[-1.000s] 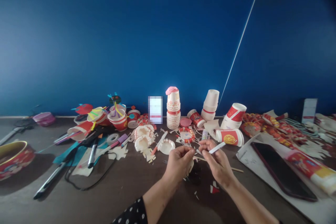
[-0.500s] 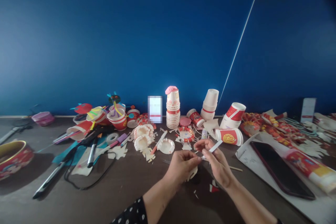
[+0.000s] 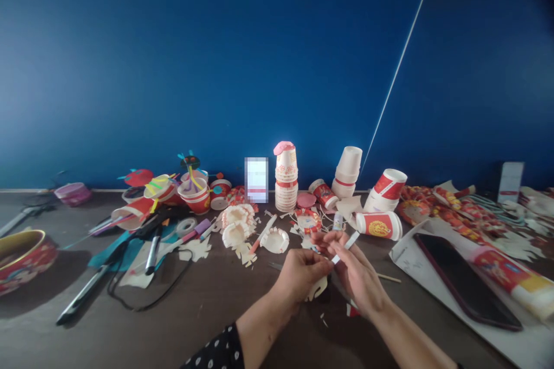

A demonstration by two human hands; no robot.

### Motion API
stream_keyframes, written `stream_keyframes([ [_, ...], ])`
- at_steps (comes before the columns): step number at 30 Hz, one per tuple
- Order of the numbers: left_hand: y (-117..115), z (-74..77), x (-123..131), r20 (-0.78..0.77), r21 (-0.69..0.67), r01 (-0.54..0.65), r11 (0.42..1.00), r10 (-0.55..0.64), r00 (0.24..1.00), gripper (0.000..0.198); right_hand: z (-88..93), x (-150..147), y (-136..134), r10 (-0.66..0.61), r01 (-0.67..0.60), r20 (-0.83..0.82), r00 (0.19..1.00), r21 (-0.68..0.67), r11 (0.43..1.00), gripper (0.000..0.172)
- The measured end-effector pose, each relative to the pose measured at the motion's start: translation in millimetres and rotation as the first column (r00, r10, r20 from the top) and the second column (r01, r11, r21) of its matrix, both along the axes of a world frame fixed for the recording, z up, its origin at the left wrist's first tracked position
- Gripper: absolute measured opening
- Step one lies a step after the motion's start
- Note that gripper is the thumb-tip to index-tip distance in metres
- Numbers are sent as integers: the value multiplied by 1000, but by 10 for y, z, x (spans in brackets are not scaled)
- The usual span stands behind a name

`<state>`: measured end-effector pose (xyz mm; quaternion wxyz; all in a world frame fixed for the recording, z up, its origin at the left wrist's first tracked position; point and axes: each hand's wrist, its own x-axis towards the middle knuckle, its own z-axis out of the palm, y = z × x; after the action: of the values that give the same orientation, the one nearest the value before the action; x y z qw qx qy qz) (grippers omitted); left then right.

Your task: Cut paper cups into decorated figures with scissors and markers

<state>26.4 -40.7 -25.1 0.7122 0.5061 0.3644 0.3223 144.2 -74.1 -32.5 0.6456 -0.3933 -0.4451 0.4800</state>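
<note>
My left hand point(image 3: 300, 279) and my right hand point(image 3: 357, 274) are close together above the dark table top point(image 3: 208, 323). A narrow white paper strip point(image 3: 345, 248) slants up and to the right from the fingers of my right hand. Its lower end meets the pinched fingertips of my left hand. Just under my left hand lies a curved piece of cut paper cup point(image 3: 318, 288). A thin wooden stick point(image 3: 389, 278) pokes out to the right from behind my right hand, and its other end is hidden.
Behind my hands are paper scraps, cut cups and a stack of paper cups point(image 3: 285, 184). Left of them lie marker pens point(image 3: 151, 253) and a black cable point(image 3: 147, 294). A red-patterned bowl point(image 3: 23, 259) sits far left, and a dark phone point(image 3: 467, 279) lies right.
My hands have drawn closer together, and my right hand has moved slightly left and down. The white strip has shifted with it, and the cut paper piece shows more clearly under my left hand.
</note>
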Motion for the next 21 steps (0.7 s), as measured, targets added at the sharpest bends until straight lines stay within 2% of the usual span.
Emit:
stream_keyframes([
  [6, 27, -47, 26, -14, 44, -44, 998, 45, 999, 39, 54, -58, 19, 77, -73, -221, 972, 26, 997, 10],
  [15, 60, -95, 34, -33, 127, -84, 988, 89, 995, 35, 58, -42, 45, 105, -106, -342, 934, 16, 994, 6],
  [18, 91, -147, 37, -35, 142, -103, 985, 109, 993, 33, 103, 8, 32, 54, -56, -252, 966, 1, 998, 7],
  [20, 122, -174, 35, 7, 150, -147, 978, 148, 989, 31, 134, 65, 12, -19, 18, -54, 998, -17, 1000, 9],
  [21, 136, -180, 31, 36, 138, -166, 976, 162, 986, 29, 146, 96, 2, -66, 69, 116, 991, -23, 997, 12],
])
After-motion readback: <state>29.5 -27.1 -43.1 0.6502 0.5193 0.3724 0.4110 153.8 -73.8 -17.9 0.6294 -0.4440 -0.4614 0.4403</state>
